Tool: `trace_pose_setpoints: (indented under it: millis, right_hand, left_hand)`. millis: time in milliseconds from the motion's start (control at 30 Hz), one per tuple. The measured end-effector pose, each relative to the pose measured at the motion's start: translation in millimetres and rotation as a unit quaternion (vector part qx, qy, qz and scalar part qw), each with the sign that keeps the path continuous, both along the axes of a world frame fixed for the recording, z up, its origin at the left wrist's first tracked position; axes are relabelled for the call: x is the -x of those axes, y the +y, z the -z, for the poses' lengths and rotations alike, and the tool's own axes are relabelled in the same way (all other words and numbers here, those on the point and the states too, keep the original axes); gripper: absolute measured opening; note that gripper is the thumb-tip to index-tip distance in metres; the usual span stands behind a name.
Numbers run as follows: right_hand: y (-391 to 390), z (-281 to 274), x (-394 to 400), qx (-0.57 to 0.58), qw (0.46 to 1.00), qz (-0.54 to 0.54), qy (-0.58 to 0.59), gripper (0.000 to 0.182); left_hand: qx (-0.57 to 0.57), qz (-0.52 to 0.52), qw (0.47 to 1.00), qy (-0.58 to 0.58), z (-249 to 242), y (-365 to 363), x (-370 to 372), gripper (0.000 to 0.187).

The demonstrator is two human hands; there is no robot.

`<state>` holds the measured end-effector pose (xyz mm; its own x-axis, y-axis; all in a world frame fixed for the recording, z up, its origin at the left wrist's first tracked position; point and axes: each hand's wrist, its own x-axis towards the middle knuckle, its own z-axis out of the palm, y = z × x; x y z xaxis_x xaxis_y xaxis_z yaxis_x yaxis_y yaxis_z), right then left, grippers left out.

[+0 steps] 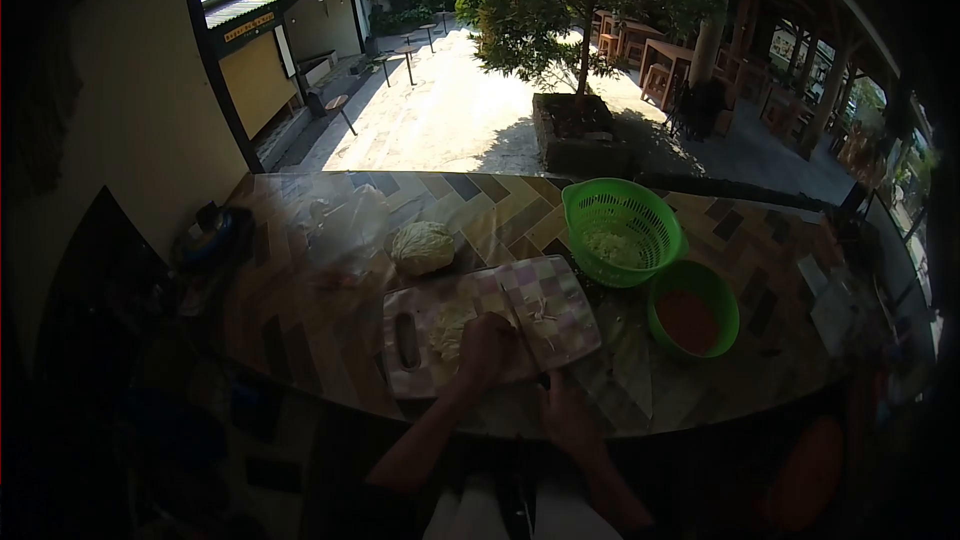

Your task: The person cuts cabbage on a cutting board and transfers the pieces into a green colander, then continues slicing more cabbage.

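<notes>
cabbage [447, 333] on a cutting board [570, 312], left hand [487, 344] gripping it (fingers bunched together), right hand [566, 410] clamped round a knife [522, 330]

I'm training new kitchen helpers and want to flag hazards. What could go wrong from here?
Cut fingers: the left hand is close beside the knife that the right hand holds, so a slip might nick it.
Spilled shreds: pale pieces lie loose on the cutting board and could scatter off its edge.
</notes>
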<state>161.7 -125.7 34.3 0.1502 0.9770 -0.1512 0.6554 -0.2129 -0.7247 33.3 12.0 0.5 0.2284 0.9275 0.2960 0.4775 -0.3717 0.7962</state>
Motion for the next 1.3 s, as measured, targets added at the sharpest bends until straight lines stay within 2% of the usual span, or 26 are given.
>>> trace_pose_setpoints:
  millis: [133,233,333,433,533,733,867,1033,1133,1300]
  right_hand:
    - [8,2,-1,0.047,0.999,-0.014,-0.02,0.042]
    - [24,8,5,0.095,0.991,-0.012,-0.094,0.041]
    - [41,14,7,0.032,0.996,-0.017,-0.081,0.037]
    - [44,1,5,0.025,0.999,0.003,-0.038,0.037]
    - [36,24,-8,-0.072,0.997,-0.025,0.021,0.037]
    - [16,-2,-1,0.02,1.0,-0.007,-0.004,0.035]
    - [16,3,2,0.032,0.999,-0.011,-0.021,0.036]
    - [36,4,5,0.064,0.997,0.001,-0.046,0.035]
    - [49,16,10,0.01,0.995,-0.021,-0.093,0.037]
    - [42,33,-8,-0.064,0.998,-0.025,-0.014,0.035]
  left_hand:
    - [-0.009,-0.009,1.0,-0.009,1,1,-2,0.016]
    - [-0.025,-0.011,1.0,-0.009,2,0,-2,0.017]
    - [-0.025,0.006,1.0,0.013,1,1,-2,0.016]
    - [-0.01,0.002,1.0,0.012,-2,-1,-1,0.015]
    - [-0.006,-0.009,1.0,0.001,-2,-2,-1,0.015]
    - [-0.025,0.012,1.0,-0.004,8,3,2,0.018]
    - [-0.008,0.003,1.0,0.005,-2,-1,1,0.017]
    - [-0.052,0.01,0.999,0.006,6,1,0,0.016]
    - [-0.051,0.005,0.999,-0.006,9,3,-1,0.017]
    - [-0.041,0.0,0.999,0.003,11,4,0,0.016]
